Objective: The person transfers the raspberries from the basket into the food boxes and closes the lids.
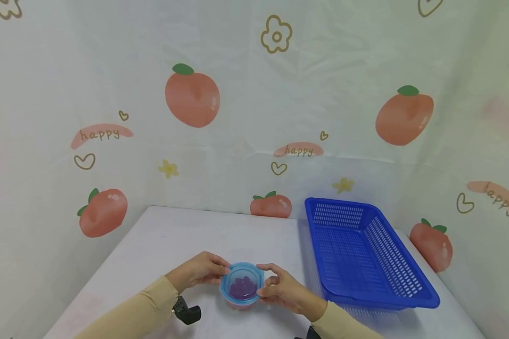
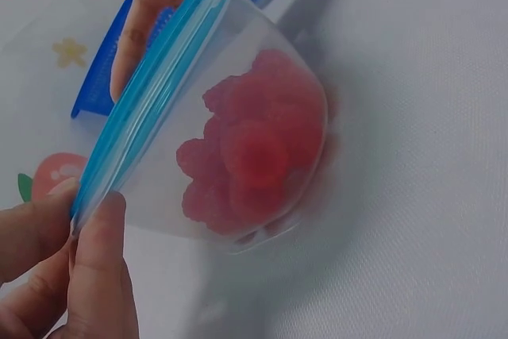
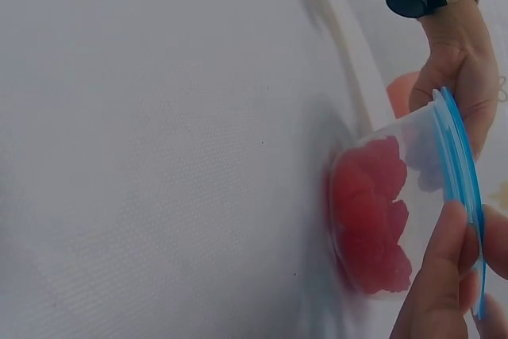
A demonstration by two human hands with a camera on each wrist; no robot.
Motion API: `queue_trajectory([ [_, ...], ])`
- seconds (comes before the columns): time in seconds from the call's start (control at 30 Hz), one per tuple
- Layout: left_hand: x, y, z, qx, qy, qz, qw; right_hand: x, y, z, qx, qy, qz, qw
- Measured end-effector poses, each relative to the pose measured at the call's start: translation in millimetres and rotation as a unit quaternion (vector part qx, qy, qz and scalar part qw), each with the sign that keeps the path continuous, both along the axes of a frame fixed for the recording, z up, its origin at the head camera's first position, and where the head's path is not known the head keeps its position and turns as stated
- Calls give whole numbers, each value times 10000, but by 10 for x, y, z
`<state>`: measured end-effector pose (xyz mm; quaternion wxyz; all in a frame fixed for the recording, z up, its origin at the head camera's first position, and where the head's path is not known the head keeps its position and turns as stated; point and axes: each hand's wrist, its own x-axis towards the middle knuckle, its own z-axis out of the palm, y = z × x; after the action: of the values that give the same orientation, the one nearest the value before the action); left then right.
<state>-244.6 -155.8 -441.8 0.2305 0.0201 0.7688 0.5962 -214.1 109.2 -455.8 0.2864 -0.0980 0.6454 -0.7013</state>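
Note:
A clear round plastic container (image 2: 182, 220) holds red raspberries (image 2: 262, 132) and has a translucent blue lid (image 1: 242, 270) on top. My left hand (image 1: 201, 270) pinches the lid's rim on the left side, thumb and fingers on either face of it in the left wrist view. From the opposite side, my right hand (image 1: 282, 293) grips the rim, its fingers (image 3: 446, 260) under the lid's edge. In the right wrist view the container's base is right at the white table surface. The lid looks seated around most of the rim.
A blue perforated plastic basket (image 1: 343, 289) stands to the right, beyond my right hand. The table has a white cover (image 1: 186, 226). Behind it hangs a pale curtain (image 1: 246, 94) printed with peaches, hearts and flowers. Black wrist devices (image 1: 187, 311) sit below the sleeves.

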Motion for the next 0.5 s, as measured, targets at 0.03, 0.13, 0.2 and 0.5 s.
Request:
queue_trajectory([
  [0.03,2,1,2,-7,4,5,10000,0,-4,2,18,7,-17,10000],
  [0.13,10,4,8,-44,6,31,10000,1,-16,2,70,8,-80,9999],
  [0.2,15,7,15,-90,-2,29,10000,3,-23,2,90,10,-112,9999],
  [0.5,4,-84,-40,486,-341,-938,9938,17,-20,15,110,37,-126,9999],
])
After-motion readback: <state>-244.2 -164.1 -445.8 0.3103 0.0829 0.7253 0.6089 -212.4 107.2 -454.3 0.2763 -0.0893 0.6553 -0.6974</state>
